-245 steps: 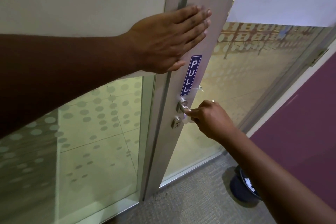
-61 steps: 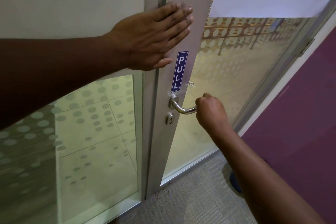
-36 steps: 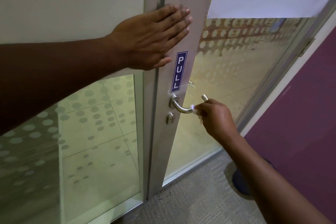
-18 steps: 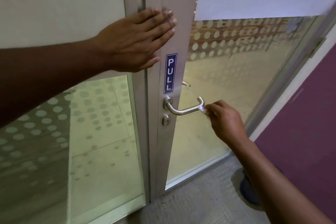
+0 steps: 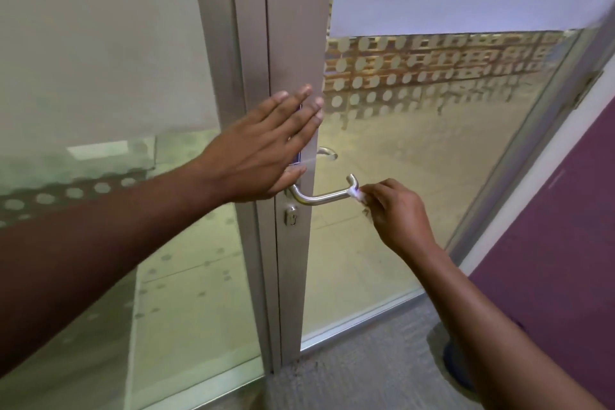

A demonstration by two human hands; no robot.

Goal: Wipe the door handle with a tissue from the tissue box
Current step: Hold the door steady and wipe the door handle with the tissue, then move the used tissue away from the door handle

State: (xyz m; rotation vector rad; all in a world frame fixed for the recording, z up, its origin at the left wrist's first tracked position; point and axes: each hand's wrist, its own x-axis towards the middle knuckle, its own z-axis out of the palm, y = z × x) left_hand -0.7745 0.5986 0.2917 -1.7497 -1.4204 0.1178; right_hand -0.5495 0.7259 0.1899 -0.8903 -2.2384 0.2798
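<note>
A brushed-metal lever door handle (image 5: 319,198) juts from the grey door frame (image 5: 293,43) of a glass door. My right hand (image 5: 396,213) pinches a small wad of white tissue (image 5: 355,193) against the handle's upturned outer end. My left hand (image 5: 266,150) lies flat with fingers spread on the door frame just above the handle, covering most of the blue PULL sticker. A keyhole (image 5: 291,217) sits below the handle. No tissue box is in view.
Frosted, dot-patterned glass panels (image 5: 432,143) fill the door and the fixed pane on the left. A purple wall (image 5: 549,243) stands at right. Grey carpet (image 5: 359,369) covers the floor, with a dark round bin (image 5: 457,363) partly hidden by my right forearm.
My left hand has slid down the frame from above the PULL sticker to just over the handle. My right hand has moved with the tissue out along the lever to its outer end.
</note>
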